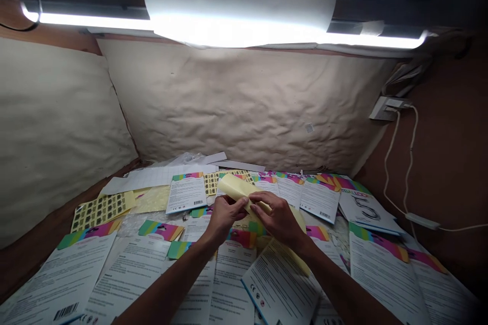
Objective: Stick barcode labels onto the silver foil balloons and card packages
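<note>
A pale yellow sticker backing sheet [233, 186] is curled up between my two hands, above the middle of the table. My left hand [227, 214] pinches its near edge between thumb and fingers. On the right side, my right hand [275, 213] grips the same sheet with bent fingers, its thumb near the left one. Part of the sheet hangs beneath my right wrist. Under my hands lie printed packets with colourful headers; one tilted packet [280, 279] sits just below my right forearm. Whatever is on the sheet's far face is hidden.
Sticker sheets with dark labels [102, 210] lie at the left. Several packets [186, 193] cover the table, and one marked 5 [368, 210] is at the right. A white cable with an inline switch [422, 221] runs along the right edge. A tube light [95, 20] hangs overhead.
</note>
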A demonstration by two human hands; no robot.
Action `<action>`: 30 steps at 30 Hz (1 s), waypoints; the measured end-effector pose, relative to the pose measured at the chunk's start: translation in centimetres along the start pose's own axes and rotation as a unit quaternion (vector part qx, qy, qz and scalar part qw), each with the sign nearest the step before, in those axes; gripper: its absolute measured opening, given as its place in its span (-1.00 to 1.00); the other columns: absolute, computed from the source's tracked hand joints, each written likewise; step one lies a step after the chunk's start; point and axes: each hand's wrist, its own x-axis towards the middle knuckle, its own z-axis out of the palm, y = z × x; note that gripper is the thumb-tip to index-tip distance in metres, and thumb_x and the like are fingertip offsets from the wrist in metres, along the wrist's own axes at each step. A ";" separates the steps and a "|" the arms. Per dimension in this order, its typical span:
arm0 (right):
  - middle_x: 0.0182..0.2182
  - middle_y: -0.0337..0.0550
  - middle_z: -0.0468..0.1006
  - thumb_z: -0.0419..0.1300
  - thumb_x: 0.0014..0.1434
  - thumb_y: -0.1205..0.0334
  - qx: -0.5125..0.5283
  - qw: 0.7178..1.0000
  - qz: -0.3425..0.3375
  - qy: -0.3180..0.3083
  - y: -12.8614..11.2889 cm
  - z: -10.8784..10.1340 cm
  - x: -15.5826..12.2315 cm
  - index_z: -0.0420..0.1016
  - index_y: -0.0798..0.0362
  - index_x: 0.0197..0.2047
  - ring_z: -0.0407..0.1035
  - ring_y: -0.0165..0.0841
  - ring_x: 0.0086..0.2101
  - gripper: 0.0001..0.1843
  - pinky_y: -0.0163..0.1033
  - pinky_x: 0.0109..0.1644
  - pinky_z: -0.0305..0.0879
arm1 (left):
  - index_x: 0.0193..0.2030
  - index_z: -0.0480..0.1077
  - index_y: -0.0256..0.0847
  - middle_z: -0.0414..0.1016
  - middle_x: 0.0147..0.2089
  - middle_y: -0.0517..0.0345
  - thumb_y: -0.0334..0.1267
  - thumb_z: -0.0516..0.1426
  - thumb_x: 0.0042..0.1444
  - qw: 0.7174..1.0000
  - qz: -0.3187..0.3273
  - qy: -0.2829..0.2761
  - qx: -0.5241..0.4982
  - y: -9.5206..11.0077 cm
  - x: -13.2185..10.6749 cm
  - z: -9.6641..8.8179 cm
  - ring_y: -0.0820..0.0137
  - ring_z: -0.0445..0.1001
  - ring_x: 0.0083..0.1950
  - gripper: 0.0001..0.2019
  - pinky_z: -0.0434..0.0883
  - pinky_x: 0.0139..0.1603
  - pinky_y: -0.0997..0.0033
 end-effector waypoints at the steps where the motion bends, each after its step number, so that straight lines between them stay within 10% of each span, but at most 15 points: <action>1: -0.13 -0.12 0.60 0.21 0.18 0.29 0.002 1.000 0.006 0.003 -0.2 0.0 0.1 0.55 0.00 -0.10 0.47 -0.25 -0.09 -0.79 -0.15 0.03 0.41 | -0.30 0.54 -0.39 0.54 -0.38 0.07 -0.03 0.36 -0.13 1.000 0.003 -0.003 0.002 0.2 -0.1 0.0 0.52 0.45 -0.46 -0.59 0.40 -0.41 0.57; 8: -0.29 -0.15 0.65 0.22 0.15 0.20 0.004 0.998 0.068 -0.007 -2.2 0.2 2.0 0.60 0.01 -0.24 0.54 -0.27 -0.27 -0.85 -0.24 -0.19 0.42 | -0.24 0.58 -0.41 0.60 -0.33 -0.08 -0.07 0.33 -0.07 0.999 0.017 -0.032 0.041 2.7 -1.2 -1.3 0.34 0.56 -0.33 -0.61 0.43 -0.32 0.47; 15: -0.48 -0.20 0.63 0.21 0.08 0.22 -0.093 0.988 0.040 -0.117 -2.6 6.3 4.7 0.61 -0.04 -0.41 0.50 -0.27 -0.46 -0.87 -0.25 -0.39 0.31 | -0.36 0.55 -0.43 0.56 -0.46 0.01 -0.12 0.36 -0.12 0.999 -0.016 0.031 0.014 1.5 -4.4 -8.0 0.43 0.49 -0.47 -0.66 0.37 -0.44 0.54; 25: -0.46 -0.12 0.61 0.10 0.13 0.18 -0.041 0.993 0.017 -0.113 3.4 18.8 17.8 0.52 0.09 -0.39 0.48 -0.29 -0.44 -0.78 -0.27 -0.34 0.29 | -0.27 0.48 -0.38 0.59 -0.34 -0.06 -0.21 0.34 -0.13 0.985 -0.085 0.101 -0.116 -0.8 -4.9 -13.1 0.39 0.54 -0.41 -0.68 0.44 -0.46 0.54; 30: -0.38 -0.04 0.62 0.07 0.17 0.13 -0.075 0.994 0.029 -0.076 8.1 17.5 20.7 0.52 0.11 -0.32 0.50 -0.25 -0.36 -0.73 -0.28 -0.31 0.32 | -0.21 0.44 -0.35 0.59 -0.27 -0.05 -0.26 0.31 -0.11 0.976 -0.130 0.108 -0.134 -0.4 -5.2 -12.6 0.33 0.56 -0.38 -0.69 0.44 -0.50 0.52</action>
